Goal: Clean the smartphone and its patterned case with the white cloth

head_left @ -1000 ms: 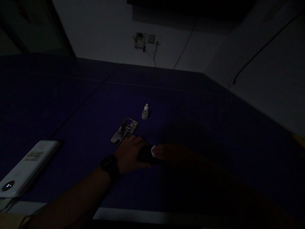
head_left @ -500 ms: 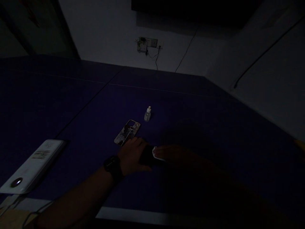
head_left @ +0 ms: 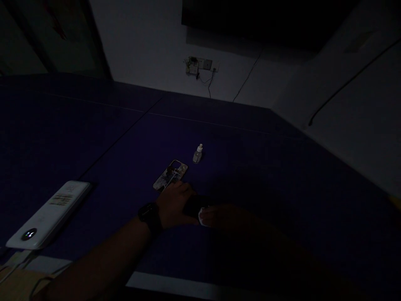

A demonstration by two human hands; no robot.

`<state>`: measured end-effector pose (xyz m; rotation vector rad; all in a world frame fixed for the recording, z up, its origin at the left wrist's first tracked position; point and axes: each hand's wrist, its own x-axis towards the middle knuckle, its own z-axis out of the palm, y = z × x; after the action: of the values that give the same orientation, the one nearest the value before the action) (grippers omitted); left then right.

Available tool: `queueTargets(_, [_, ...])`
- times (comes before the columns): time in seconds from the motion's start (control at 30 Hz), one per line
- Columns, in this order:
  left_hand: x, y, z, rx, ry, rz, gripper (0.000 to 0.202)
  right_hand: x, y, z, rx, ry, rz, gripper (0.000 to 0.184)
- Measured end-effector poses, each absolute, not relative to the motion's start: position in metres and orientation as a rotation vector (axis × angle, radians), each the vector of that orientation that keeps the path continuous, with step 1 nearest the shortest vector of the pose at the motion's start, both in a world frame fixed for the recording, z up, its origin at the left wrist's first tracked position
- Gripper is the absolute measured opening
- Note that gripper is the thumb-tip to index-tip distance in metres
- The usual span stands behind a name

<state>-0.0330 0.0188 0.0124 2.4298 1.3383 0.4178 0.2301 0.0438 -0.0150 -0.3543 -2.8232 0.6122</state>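
Observation:
Wearing a dark watch, my left hand (head_left: 173, 205) is closed on the left end of a dark, flat phone (head_left: 193, 205); its outline is hard to make out in the low light. My right hand (head_left: 224, 216), deep in shadow, presses a small white wipe (head_left: 201, 215) against the phone's face with its fingers together. Just beyond my left knuckles lies a patterned phone case (head_left: 171, 175), flat on the dark blue surface. A small clear bottle (head_left: 197, 156) with a white dropper cap stands upright past the case.
To the left lies a white power bank (head_left: 53, 213) with a lit round display and a cable at its near end. The dark blue table (head_left: 125, 142) reaches back to a wall with sockets (head_left: 205, 64) and hanging wires. A black screen (head_left: 260, 25) hangs above.
The view has shifted slightly, so the surroundings sit a little lower and farther right. My right hand and the wipe have moved slightly toward me across the phone. My left hand keeps its hold.

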Motion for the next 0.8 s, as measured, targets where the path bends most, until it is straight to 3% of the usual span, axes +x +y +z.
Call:
queueTargets(0.17, [-0.034, 0.019, 0.014, 2.421, 1.340, 0.405, 0.074, 0.226, 0.069, -0.018, -0.527, -2.797, 0.481, 0.042])
queueTargets(0.4, [-0.033, 0.020, 0.009, 2.428, 1.352, 0.432, 0.074, 0.215, 0.056, -0.011, -0.086, -2.890, 0.482, 0.036])
queueTargets(0.63, [-0.032, 0.019, 0.012, 2.430, 1.366, 0.430, 0.074, 0.208, 0.075, -0.009, -0.336, -2.896, 0.318, 0.040])
queueTargets(0.8, [-0.033, 0.020, 0.007, 2.445, 1.363, 0.461, 0.076, 0.201, 0.064, -0.004, -0.116, -3.011, 0.344, 0.038])
